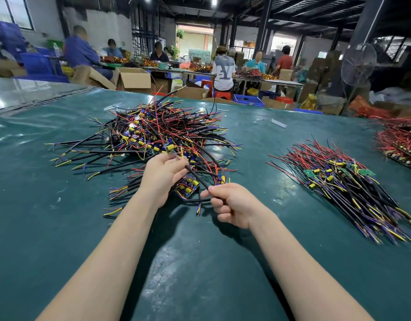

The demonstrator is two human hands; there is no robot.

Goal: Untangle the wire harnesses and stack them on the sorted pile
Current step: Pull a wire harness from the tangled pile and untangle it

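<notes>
Forearms [102, 251] come in from the bottom edge over the green tabletop [61, 228]. Right hand [230, 205]: thumb and forefinger pinch the black sheathed lead of one harness [197, 177], other fingers curled under. Left hand [162, 179]: fingers curled round the same harness further up, right at the near edge of the tangled pile [158, 133].

Harness runs diagonally between the hands, far-left down to near-right. Small board with yellow parts hangs below it, with red, yellow and blue tails. Can't tell if it's fully free; some wires look looped into the tangle.

Key relation: sorted pile [345, 186] lies to the right of the right hand, well apart, nothing between. Its long axis goes far-left to near-right, boards at the far end, wire tails fanned toward the camera. Right hand is the nearer one, so my guess is that it carries the harness over, turned to match that axis.

Second, red-wired pile [398, 140] sits further right.
</notes>
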